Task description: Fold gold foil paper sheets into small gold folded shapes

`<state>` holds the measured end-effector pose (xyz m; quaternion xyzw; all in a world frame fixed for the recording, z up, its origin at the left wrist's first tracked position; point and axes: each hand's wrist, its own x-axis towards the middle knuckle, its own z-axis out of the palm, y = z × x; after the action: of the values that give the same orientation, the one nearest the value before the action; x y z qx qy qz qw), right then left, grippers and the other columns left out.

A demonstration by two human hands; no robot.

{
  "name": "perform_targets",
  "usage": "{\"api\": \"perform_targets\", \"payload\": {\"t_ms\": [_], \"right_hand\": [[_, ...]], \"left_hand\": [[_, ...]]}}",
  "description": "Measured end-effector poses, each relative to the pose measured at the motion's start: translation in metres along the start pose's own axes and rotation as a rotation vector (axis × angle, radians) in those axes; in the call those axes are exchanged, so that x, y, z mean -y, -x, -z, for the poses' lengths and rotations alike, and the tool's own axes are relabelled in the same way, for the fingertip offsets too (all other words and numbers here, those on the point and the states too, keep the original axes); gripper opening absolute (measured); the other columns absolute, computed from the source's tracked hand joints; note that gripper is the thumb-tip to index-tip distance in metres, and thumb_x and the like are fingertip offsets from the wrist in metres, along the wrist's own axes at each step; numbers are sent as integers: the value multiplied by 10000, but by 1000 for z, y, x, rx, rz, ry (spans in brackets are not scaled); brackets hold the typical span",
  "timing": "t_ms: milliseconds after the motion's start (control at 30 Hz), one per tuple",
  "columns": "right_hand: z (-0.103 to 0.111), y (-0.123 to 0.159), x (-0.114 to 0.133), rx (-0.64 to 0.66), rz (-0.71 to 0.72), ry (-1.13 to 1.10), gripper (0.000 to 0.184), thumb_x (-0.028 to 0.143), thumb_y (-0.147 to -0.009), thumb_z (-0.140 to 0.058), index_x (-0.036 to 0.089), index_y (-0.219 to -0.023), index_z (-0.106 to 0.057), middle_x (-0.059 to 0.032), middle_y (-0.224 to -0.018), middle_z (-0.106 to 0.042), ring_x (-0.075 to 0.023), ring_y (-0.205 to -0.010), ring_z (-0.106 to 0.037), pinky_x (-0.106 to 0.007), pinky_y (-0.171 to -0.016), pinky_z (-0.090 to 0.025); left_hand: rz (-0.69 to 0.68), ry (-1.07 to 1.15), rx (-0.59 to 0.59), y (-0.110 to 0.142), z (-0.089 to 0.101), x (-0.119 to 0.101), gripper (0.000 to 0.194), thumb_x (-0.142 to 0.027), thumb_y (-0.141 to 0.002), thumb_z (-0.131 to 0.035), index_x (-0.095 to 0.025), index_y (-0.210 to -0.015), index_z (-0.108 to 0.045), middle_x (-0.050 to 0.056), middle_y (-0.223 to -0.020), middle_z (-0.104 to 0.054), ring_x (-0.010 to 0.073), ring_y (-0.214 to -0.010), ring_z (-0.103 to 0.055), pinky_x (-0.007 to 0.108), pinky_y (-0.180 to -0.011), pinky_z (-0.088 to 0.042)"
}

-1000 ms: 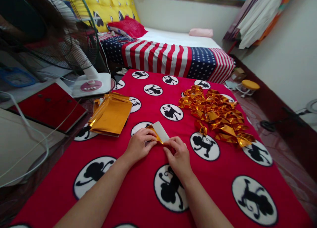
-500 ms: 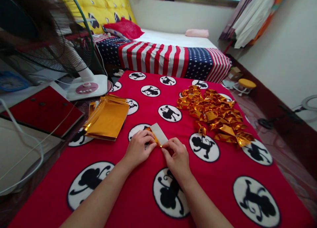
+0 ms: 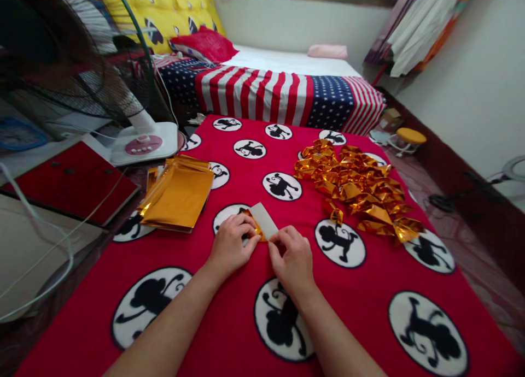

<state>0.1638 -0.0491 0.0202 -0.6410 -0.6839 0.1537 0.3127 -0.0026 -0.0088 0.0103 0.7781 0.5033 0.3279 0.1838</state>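
Between my hands, at the middle of the red cloth, lies a partly folded sheet of gold foil paper, its pale back facing up and a strip of gold showing along the left side. My left hand is closed, pinching the left part of the sheet. Thumb and fingertips of my right hand pinch its near right corner. A stack of flat gold sheets lies to the left. On the right spreads a pile of folded gold foil pieces, with one small piece at its near edge.
The red cloth with monkey prints covers the table. At the left stand an electric fan and a dark red panel, with a white cable near it. Beyond is a bed; a yellow stool stands at the right.
My right thumb and fingertips have shifted slightly at the sheet's near corner, and a little more gold shows between the hands. My left hand keeps its pinch.
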Motion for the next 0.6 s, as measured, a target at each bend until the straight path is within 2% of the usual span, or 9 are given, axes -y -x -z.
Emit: {"api": "perform_targets", "payload": {"t_ms": [200, 600], "right_hand": [[0, 0, 1, 1, 9, 31, 99, 205, -850, -626, 197, -751, -621, -6, -818, -587, -162, -797, -542, -298, -732, -314], [-1, -3, 4, 10, -10, 82, 97, 190, -839, -631, 193, -744, -612, -3, -811, -577, -162, -806, -537, -300, -731, -295]], "left_hand": [[2, 30, -17, -1, -1, 0, 159, -181, -755, -717, -194, -631, -619, 22, -876, -660, 191, -865, -592, 369, -833, -455], [36, 55, -65, -1, -2, -1, 175, -163, -743, -730, -187, -612, -616, 23, -855, -656, 183, -854, -592, 356, -827, -460]]}}
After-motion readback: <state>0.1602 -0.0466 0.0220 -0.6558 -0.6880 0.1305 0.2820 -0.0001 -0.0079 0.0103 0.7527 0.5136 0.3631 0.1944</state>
